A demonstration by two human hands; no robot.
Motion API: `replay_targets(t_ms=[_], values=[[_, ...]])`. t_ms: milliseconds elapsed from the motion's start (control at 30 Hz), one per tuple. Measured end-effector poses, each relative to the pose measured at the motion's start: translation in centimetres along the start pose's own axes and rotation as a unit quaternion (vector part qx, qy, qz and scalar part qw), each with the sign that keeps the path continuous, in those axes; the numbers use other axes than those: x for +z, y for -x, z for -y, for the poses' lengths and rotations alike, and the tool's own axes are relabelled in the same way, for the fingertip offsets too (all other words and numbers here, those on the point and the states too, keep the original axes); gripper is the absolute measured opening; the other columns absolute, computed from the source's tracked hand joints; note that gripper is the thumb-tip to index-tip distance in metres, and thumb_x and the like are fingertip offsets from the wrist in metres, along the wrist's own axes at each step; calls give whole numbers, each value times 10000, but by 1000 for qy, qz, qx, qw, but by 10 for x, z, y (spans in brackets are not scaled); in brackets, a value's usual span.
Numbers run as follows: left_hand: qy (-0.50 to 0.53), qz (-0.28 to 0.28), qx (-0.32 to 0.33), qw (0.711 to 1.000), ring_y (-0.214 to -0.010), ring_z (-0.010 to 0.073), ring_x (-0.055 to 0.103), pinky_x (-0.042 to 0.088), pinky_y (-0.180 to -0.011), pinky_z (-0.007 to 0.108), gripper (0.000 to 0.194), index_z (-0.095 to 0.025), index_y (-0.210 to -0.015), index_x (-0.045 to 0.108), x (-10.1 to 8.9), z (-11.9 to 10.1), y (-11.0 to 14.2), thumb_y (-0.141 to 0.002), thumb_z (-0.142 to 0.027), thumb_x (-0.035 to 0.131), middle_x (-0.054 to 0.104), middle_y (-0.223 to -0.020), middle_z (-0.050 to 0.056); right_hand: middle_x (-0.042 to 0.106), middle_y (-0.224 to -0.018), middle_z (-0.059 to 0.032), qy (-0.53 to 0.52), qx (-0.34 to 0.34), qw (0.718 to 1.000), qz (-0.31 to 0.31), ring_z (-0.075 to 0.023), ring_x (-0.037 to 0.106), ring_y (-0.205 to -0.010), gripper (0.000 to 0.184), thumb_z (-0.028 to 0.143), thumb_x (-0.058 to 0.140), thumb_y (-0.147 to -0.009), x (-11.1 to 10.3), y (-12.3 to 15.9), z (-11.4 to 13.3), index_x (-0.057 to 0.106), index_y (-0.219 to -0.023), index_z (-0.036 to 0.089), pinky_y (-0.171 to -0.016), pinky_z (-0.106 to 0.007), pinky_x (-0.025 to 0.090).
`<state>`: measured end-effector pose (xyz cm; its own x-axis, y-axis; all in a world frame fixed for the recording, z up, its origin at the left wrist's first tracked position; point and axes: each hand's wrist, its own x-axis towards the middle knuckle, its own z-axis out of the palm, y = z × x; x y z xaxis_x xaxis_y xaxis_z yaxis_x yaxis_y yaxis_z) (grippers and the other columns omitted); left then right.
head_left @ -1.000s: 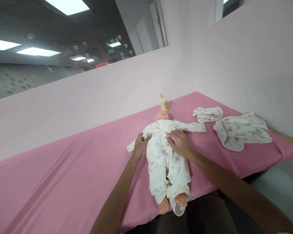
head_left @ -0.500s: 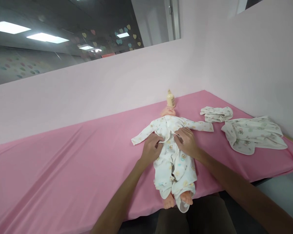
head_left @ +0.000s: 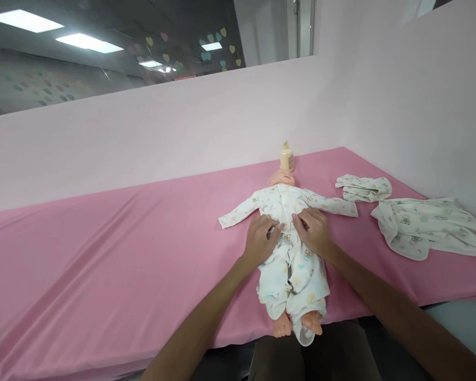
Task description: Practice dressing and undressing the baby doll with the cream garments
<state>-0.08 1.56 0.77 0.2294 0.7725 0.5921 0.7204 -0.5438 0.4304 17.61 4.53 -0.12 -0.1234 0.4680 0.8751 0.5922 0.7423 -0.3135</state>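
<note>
A baby doll point(head_left: 281, 178) lies on its back, head toward the wall and bare feet toward me. It wears a white printed baby romper point(head_left: 308, 271) with long sleeves spread to both sides. At the waist, my left hand point(head_left: 261, 239) is closed in a pinch on the romper's front edge. Across from it, my right hand point(head_left: 313, 232) pinches the cloth on the other side of the front. A small gap separates the two sets of fingertips. Between the legs the romper's front gapes, and one trouser end hangs loose below a foot.
A pink sheet point(head_left: 143, 275) covers the table. Behind the doll's head stands a cream pump bottle point(head_left: 286, 160). To the right lie a folded printed cloth point(head_left: 364, 188) and a larger spread printed garment point(head_left: 432, 225). Pale walls point(head_left: 182, 132) border the back and right.
My left hand has come inward over the doll's belly with the romper edge, nearer my right hand. The camera view has shifted slightly.
</note>
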Motion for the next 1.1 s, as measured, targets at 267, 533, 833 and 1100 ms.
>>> replay_targets(t_ms=[267,533,833,1100], values=[[-7,-26,-21,999,-751,159,499,413,-789,337,246,-184,-796,580,5,1,4,-938,-308,423,547,-726,15,541,-1243,-141,14,169,985,-35,-266,461,-1199,381,375,467,-910,4,2,-18,493,-1236,178,-1024,-477,362],[-18,-95,-36,995,-1198,243,465,353,-1038,462,399,-174,-1241,486,16,6,14,-952,-428,382,547,-1218,134,125,-1587,-135,-43,351,934,48,-287,116,-1461,771,566,397,-907,8,6,-41,139,-1521,178,-1169,-523,136],[103,20,-159,982,-1451,227,195,214,-1181,471,561,-241,-1446,362,18,9,13,-956,-512,340,235,-1571,58,64,-1597,-66,-102,369,920,81,-250,74,-1472,814,641,350,-898,13,10,-56,87,-1538,213,-1193,-472,111],[118,9,-164,979,-1456,212,186,202,-1196,444,556,-239,-1442,389,21,10,14,-954,-503,349,224,-1575,27,170,-1580,-24,-127,373,912,111,-229,147,-1463,738,638,343,-901,12,11,-58,251,-1509,230,-1203,-421,110]])
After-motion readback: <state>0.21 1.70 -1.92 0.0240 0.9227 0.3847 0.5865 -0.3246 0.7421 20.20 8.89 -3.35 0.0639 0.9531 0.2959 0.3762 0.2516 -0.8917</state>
